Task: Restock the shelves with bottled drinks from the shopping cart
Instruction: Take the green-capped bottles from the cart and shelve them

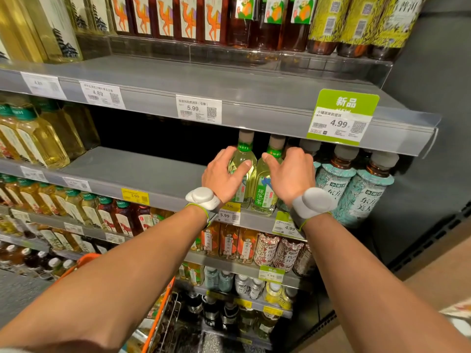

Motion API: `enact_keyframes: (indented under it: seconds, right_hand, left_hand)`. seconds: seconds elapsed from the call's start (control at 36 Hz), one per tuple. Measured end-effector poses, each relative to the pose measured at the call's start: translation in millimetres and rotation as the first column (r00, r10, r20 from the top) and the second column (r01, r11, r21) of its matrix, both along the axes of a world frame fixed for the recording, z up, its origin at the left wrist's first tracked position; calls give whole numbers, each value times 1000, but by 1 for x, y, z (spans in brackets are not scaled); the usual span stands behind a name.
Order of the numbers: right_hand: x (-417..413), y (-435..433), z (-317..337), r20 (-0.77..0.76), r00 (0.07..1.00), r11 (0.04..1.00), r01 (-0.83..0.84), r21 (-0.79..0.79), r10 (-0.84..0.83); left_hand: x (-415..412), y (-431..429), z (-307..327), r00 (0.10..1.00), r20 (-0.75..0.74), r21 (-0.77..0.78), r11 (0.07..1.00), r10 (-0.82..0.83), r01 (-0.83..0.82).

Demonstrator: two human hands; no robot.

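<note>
Two pale green tea bottles stand side by side at the front of the middle shelf. My left hand grips the left bottle, thumb across its front. My right hand curls round the right bottle from its right side, thumb touching the neck. Both bottles are upright on the shelf. The orange shopping cart is low in the view, under my left forearm; its contents are mostly hidden.
Teal-wrapped bottles stand just right of my right hand. The shelf left of my hands is bare back to yellow bottles at far left. The shelf above hangs low over the bottle caps. Lower shelves hold several drinks.
</note>
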State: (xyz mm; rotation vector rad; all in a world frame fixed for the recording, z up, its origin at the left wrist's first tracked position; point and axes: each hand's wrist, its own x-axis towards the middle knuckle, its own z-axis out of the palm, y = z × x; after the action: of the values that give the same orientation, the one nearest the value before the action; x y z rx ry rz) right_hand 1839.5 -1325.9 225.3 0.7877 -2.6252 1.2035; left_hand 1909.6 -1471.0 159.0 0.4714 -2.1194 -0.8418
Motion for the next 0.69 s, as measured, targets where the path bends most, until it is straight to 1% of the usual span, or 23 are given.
enact_keyframes:
  seconds: [0.22, 0.36, 0.42, 0.5, 0.61, 0.69]
  right_hand:
    - [2, 1, -3, -3, 1000, 999, 4, -41, -4]
    - [-1, 3, -5, -5, 1000, 1000, -5, -27, 5]
    - [-2, 3, -5, -5, 1000, 1000, -5, -12, 5]
    - [-3, 6, -8, -4, 1000, 999, -16, -41, 16]
    - [1, 7, -15, 10, 999, 997, -45, -55, 45]
    - [6, 5, -21, -3, 999, 997, -37, -69, 37]
  left_hand:
    - [0, 4, -3, 999, 50, 17, 1000, 8, -9]
    - [2, 10, -1, 998, 65, 54, 998, 22, -26]
    - [4, 12, 1, 998, 63, 61, 998, 14, -17]
    - [6, 12, 2, 999, 46, 80, 997, 9, -13]
    - [8, 12, 3, 997, 77, 46, 999, 19, -23]
    - [7, 15, 2, 995, 77, 59, 996, 62, -67]
